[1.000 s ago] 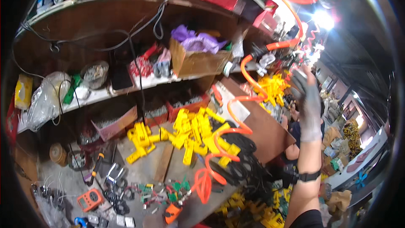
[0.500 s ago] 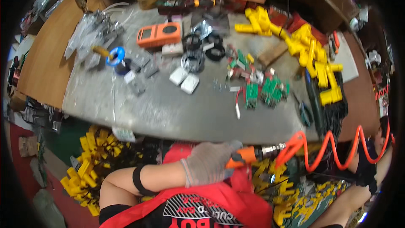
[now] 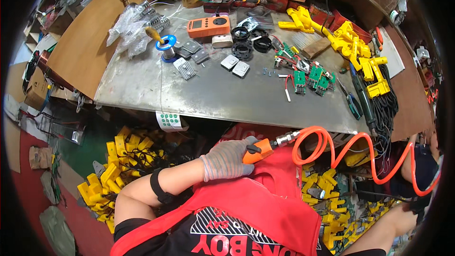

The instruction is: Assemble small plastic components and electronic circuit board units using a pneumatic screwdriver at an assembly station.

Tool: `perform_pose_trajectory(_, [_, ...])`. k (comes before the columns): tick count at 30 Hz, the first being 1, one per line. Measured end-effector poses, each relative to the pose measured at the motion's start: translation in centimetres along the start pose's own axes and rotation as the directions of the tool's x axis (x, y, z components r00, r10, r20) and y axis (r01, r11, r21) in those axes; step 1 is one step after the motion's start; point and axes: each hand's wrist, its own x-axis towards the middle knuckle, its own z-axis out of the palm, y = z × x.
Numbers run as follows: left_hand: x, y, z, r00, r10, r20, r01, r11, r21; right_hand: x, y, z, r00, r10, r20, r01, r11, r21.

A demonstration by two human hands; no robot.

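Note:
My left hand, in a grey knitted glove, is closed round an orange air blow gun in front of my red apron, just below the bench's front edge. A metal coupling joins the gun to a coiled orange air hose, which runs off to the right. My right forearm reaches out toward the right rim; its hand is out of sight. Closest on the bench above the gun are green circuit boards with wires and two pale square metal parts.
On the metal bench are an orange meter, a solder spool, black rings, finned heat sinks, pliers and yellow housings. More yellow housings are piled below. Another person is at the right.
The bench has shifted up and rightward in view. My left hand still grips the blow gun, now tilted more upward, and the hose coils have swung. My right hand has gone out of view.

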Motion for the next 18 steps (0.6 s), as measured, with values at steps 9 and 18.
perform_pose_trajectory(9, [-0.7, -3.7, 0.0, 0.997, -0.053, 0.055, 0.050, 0.998, 0.048, -2.6, -3.6, -5.3, 0.991, -0.060, -0.119, 0.060, 0.998, -0.004])
perform_pose_trajectory(18, [-1.3, -4.6, -0.6, 0.998, -0.022, 0.057, 0.019, 0.999, 0.045, -5.5, -12.4, -11.0, 0.957, -0.181, -0.228, 0.179, 0.983, -0.028])
